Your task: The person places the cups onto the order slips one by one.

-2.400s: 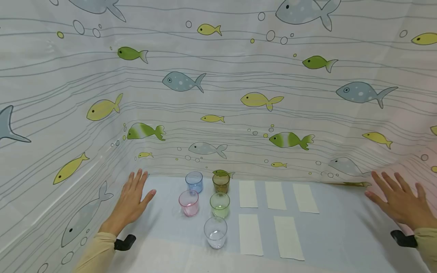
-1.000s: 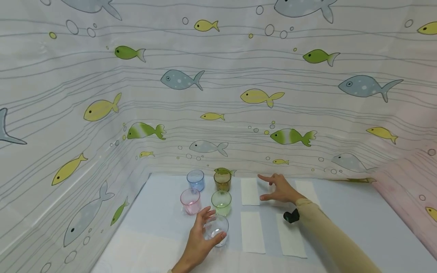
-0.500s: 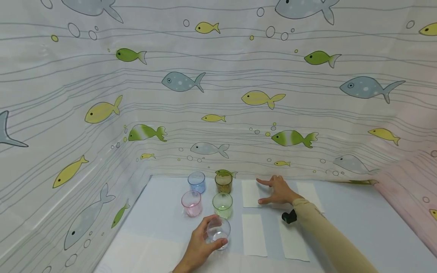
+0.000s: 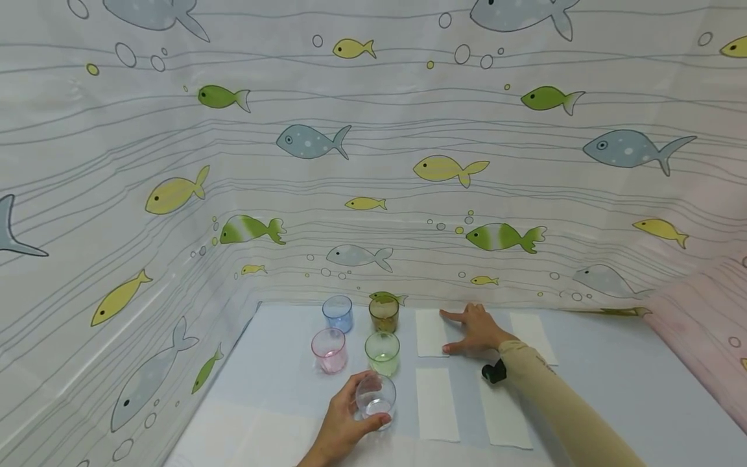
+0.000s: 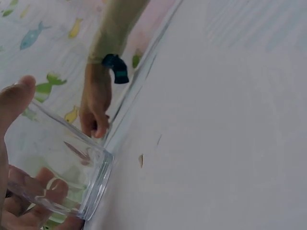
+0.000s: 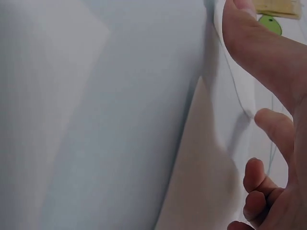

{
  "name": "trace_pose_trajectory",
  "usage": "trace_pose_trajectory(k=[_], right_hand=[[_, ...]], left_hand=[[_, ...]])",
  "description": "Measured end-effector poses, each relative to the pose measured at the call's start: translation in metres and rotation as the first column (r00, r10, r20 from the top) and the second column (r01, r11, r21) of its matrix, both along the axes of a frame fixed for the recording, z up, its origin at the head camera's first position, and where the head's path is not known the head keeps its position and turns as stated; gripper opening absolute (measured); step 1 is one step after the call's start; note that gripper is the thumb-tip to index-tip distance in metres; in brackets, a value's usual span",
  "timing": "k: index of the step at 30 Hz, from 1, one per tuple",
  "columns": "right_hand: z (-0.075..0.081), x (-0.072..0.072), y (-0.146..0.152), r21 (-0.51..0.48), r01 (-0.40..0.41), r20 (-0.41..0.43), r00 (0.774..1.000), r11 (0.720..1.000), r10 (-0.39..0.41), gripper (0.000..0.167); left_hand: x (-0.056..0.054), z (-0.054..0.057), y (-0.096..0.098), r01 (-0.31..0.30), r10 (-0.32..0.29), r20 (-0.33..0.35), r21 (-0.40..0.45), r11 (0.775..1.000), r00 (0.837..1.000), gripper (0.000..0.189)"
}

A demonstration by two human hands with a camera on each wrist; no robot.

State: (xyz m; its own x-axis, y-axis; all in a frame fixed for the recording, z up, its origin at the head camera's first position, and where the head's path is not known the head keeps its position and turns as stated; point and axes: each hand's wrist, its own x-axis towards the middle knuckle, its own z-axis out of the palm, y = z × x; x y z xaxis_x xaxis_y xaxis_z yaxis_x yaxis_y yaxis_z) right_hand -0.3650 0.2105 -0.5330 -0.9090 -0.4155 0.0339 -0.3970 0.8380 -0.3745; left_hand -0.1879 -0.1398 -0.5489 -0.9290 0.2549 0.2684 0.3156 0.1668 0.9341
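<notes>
In the head view my left hand [image 4: 343, 418] grips a clear glass [image 4: 376, 389] from the left, thumb in front and fingers behind. The left wrist view shows the base of this glass [image 5: 98, 187] right at the tabletop. My right hand [image 4: 477, 329] reaches over the white strips, thumb and index finger spread apart. Their tips touch the right edge of the far left strip [image 4: 430, 334]. The other fingers are curled in, as the right wrist view shows beside the thumb [image 6: 264, 52]. A far middle strip [image 6: 196, 187] lies under this hand, mostly hidden in the head view.
Behind the clear glass stand a green glass [image 4: 382, 357], a pink glass [image 4: 329, 353], a blue glass [image 4: 338, 318] and a brown glass [image 4: 384, 316]. More white strips lie near left [image 4: 438, 405] and far right [image 4: 533, 337]. A fish-patterned sheet [image 4: 315, 188] walls the table [image 4: 618, 389].
Both hands came in from the table's sides. The left one has closed round the clear glass; the right one has settled its thumb and index finger at the far left strip's edge.
</notes>
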Motion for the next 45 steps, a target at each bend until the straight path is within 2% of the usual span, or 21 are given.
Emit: trace_pose_trajectory(k=[3, 8, 13, 22, 28, 34, 39, 42, 45], right_hand=[[-0.004, 0.0, 0.002, 0.002, 0.007, 0.031, 0.999, 1.0, -0.007, 0.1], [-0.008, 0.0, 0.005, -0.01, -0.005, 0.034, 0.999, 1.0, 0.006, 0.1], [-0.006, 0.001, 0.005, 0.001, -0.024, 0.012, 1.0, 1.0, 0.023, 0.097], [-0.002, 0.001, 0.005, -0.003, -0.009, 0.017, 1.0, 1.0, 0.009, 0.097], [-0.006, -0.002, 0.006, -0.033, 0.005, 0.03, 1.0, 0.999, -0.004, 0.097], [-0.009, 0.001, 0.002, -0.071, 0.029, 0.054, 0.998, 0.997, -0.026, 0.098], [-0.009, 0.001, 0.0, -0.06, 0.038, 0.074, 0.997, 0.997, -0.034, 0.099], [-0.01, 0.0, 0.001, -0.06, 0.063, 0.097, 0.994, 0.996, -0.057, 0.099], [-0.012, -0.002, 0.001, -0.05, 0.075, 0.106, 0.992, 0.996, -0.07, 0.101]], left_hand=[[0.001, 0.0, 0.001, 0.001, -0.001, 0.016, 0.008, 1.0, 1.0, 0.066], [0.001, -0.001, 0.003, 0.006, -0.006, 0.033, 0.01, 1.0, 0.999, 0.066], [0.001, -0.001, 0.004, 0.01, -0.01, 0.039, 0.01, 1.0, 0.999, 0.066], [0.001, -0.002, 0.004, 0.002, -0.003, 0.052, 0.021, 1.0, 0.999, 0.068], [0.0, -0.004, 0.002, 0.004, -0.004, 0.019, 0.015, 1.0, 1.0, 0.068], [0.005, -0.003, -0.001, -0.031, 0.03, -0.012, -0.028, 0.999, 0.999, 0.069], [0.006, 0.004, -0.002, -0.015, 0.014, -0.034, -0.026, 1.0, 0.999, 0.068], [0.005, 0.015, -0.002, 0.026, -0.026, -0.104, -0.001, 1.0, 0.994, 0.069], [0.001, 0.032, -0.001, 0.066, -0.06, -0.174, 0.029, 0.997, 0.983, 0.07]])
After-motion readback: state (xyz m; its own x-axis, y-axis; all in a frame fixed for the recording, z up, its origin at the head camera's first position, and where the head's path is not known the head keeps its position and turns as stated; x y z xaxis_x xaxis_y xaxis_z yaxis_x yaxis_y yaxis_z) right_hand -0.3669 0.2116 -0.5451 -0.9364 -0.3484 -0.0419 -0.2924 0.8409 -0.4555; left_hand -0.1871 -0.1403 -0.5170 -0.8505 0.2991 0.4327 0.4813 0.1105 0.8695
